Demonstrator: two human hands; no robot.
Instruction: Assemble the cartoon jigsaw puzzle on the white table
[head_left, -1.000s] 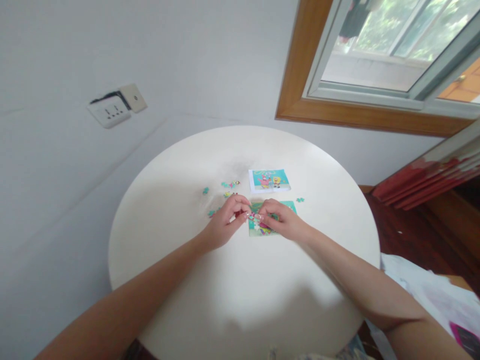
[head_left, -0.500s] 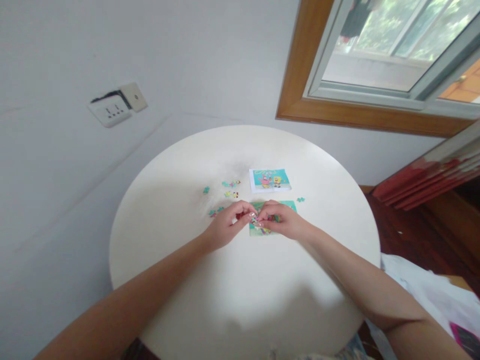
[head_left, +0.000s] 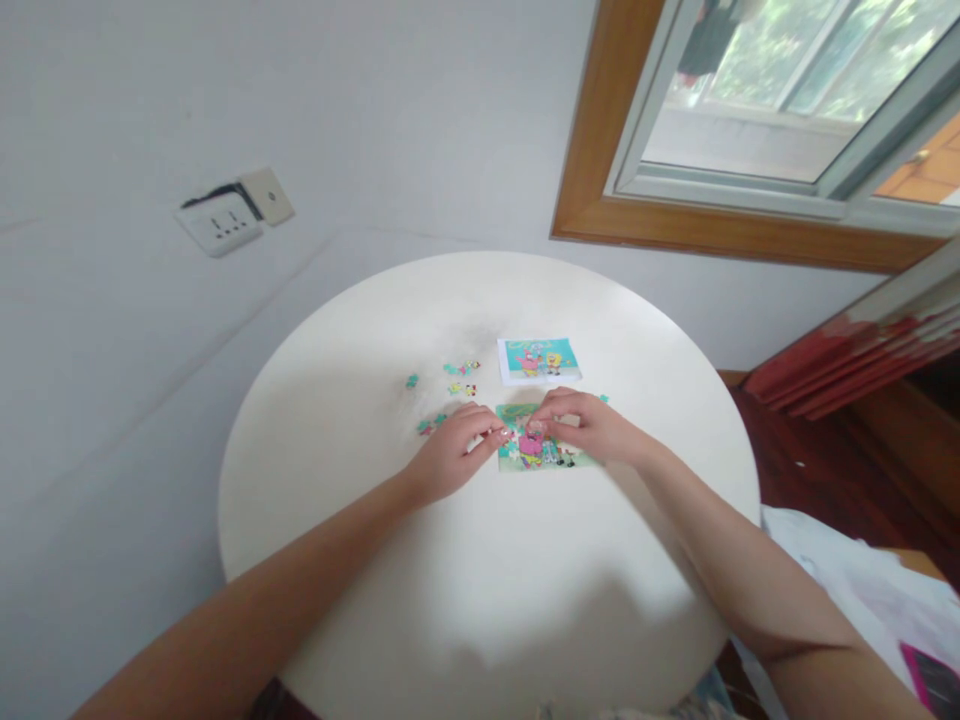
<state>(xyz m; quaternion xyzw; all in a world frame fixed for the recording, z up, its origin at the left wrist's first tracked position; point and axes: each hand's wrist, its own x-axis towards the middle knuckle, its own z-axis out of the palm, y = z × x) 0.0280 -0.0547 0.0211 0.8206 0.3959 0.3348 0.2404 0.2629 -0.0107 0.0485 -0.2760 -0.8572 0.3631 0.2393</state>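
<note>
A partly assembled jigsaw puzzle (head_left: pixel 531 455) with pink and teal cartoon figures lies flat on the white round table (head_left: pixel 480 560). My left hand (head_left: pixel 457 448) is at its left edge, thumb and finger closed on a small puzzle piece (head_left: pixel 508 435). Over the puzzle's upper right part is my right hand (head_left: pixel 589 425), its thumb and fingers drawn together above the pink figure. Whatever may be between those fingertips is too small to make out. That hand covers part of the puzzle. Behind it lies a printed reference picture (head_left: pixel 541 360) showing the cartoon figures.
Several loose puzzle pieces (head_left: pixel 462 369) lie left of the picture, with a teal piece (head_left: pixel 412 381) farther left and more pieces (head_left: pixel 431 425) beside my left hand. Another piece (head_left: pixel 604 398) shows behind my right hand. A wall socket (head_left: pixel 221 222) and a window (head_left: pixel 750 110) are beyond the table.
My right hand has moved right and slightly back from my left fingertips, uncovering the middle of the puzzle. My left hand has stayed nearly in place.
</note>
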